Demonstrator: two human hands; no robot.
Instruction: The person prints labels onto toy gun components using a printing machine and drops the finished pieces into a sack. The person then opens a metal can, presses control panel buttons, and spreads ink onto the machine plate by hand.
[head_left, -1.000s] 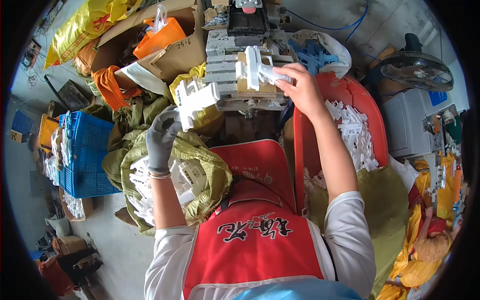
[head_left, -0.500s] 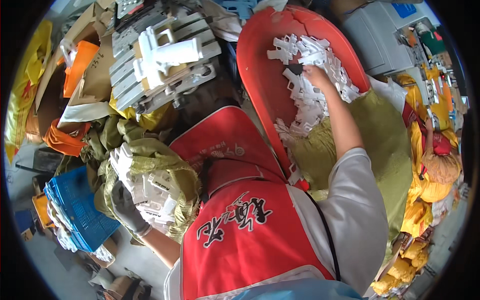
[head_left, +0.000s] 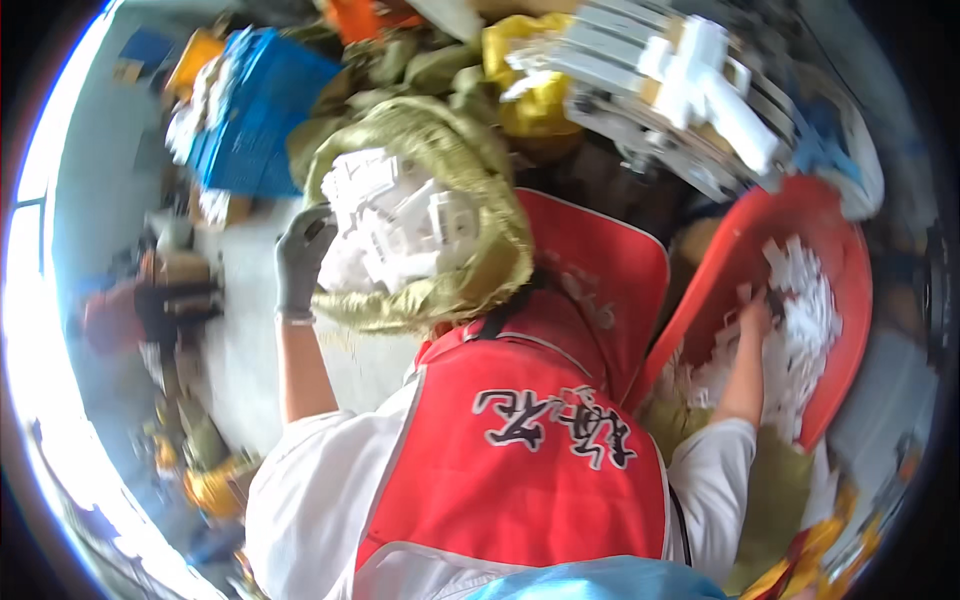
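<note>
My left hand (head_left: 300, 262), in a grey glove, is at the left rim of a green woven sack (head_left: 497, 245). Its fingers curl at that edge, right beside the contents. White plastic pistol-shaped pieces (head_left: 400, 225) fill the sack's mouth. On the right, my right hand (head_left: 758, 315) reaches into a red tub (head_left: 850, 330), among a heap of white pistol-shaped pieces (head_left: 808, 315). Something dark shows by its fingertips. Motion blur and the heap hide how the fingers lie and whether they hold a piece.
A large white pistol-shaped piece (head_left: 697, 75) lies on a grey slatted stand (head_left: 610, 45) ahead. Beyond the sack at the left stands a blue crate (head_left: 262, 120). A yellow bag (head_left: 535, 90) hangs near the stand. Green woven cloth (head_left: 775, 495) lies against the tub's near end.
The whole view has swung left, so the sack now sits nearer the middle and the tub farther right. My left hand stays at the sack's rim; my right hand remains in the tub's heap.
</note>
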